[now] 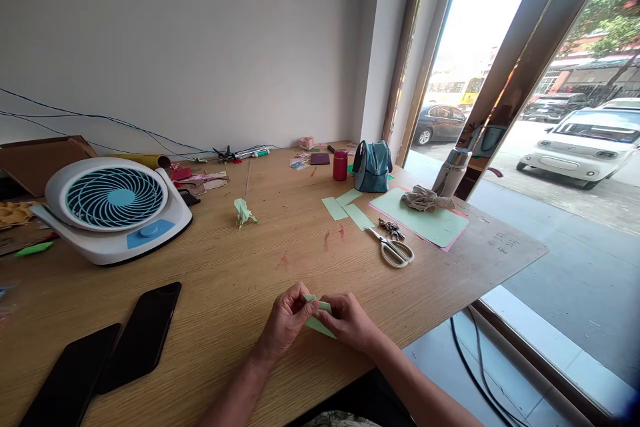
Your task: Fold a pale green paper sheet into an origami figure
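Note:
A small piece of pale green paper [318,320], partly folded, is pinched between both my hands near the front edge of the wooden table [240,280]. My left hand [287,323] grips its left end with thumb and fingers. From the other side, my right hand [350,322] holds its right end. Most of the paper is hidden by my fingers.
Two dark phones [143,337] [70,380] lie front left, a white-and-blue fan [113,207] behind them. A folded green paper figure [243,212], green paper strips [347,208], scissors [395,250], keys, a green sheet [425,220] with crumpled cloth, a teal bag [373,167] and red cup [340,165] sit farther back.

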A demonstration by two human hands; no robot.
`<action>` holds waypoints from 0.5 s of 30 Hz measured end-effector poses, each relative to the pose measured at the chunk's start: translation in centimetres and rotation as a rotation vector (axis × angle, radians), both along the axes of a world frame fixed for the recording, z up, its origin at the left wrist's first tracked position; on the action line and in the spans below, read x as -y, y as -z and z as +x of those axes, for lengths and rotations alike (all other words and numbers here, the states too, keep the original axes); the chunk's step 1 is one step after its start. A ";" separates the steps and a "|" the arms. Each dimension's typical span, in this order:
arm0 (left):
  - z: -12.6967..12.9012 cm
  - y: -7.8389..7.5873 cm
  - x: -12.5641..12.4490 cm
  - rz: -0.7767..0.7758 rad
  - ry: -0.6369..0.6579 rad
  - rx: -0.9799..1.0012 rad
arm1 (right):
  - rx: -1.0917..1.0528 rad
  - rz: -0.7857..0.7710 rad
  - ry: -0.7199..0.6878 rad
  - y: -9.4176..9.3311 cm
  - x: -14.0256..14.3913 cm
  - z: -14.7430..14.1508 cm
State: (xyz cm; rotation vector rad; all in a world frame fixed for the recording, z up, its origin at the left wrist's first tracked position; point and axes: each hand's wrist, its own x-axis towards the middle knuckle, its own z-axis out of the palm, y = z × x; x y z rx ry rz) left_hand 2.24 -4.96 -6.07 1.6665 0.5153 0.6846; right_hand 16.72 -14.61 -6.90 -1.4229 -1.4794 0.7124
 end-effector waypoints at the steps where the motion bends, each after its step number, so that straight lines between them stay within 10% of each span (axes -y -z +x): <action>1: 0.0 0.1 0.0 -0.003 -0.002 -0.013 | 0.009 -0.001 0.010 0.0 0.0 0.0; 15: -0.1 -0.4 -0.3 -0.047 0.002 -0.016 | -0.005 -0.003 -0.027 -0.2 0.0 0.0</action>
